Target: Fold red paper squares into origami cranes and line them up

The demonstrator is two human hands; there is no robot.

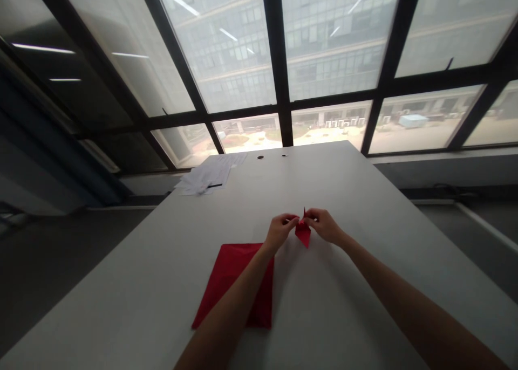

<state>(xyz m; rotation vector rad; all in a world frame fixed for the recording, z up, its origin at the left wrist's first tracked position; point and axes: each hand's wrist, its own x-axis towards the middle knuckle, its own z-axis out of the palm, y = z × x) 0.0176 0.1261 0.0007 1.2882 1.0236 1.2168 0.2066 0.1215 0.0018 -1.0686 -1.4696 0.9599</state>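
Between my hands is a small red origami piece [302,234], folded paper with one pointed flap hanging down and a thin tip sticking up. My left hand [280,231] pinches its left side with thumb and fingers. On the other side, my right hand [322,224] is closed on its right part near the upright tip. The fingers hide some of the folds. Under my left forearm lies a flat red sheet or stack of paper [230,267] on the table, partly covered by the arm.
The white table [162,273] stretches toward large dark-framed windows [279,46]. Loose white papers [208,173] with a black pen [215,185] lie at its far left. Two round holes sit near the far edge. A blue curtain [52,149] hangs at left.
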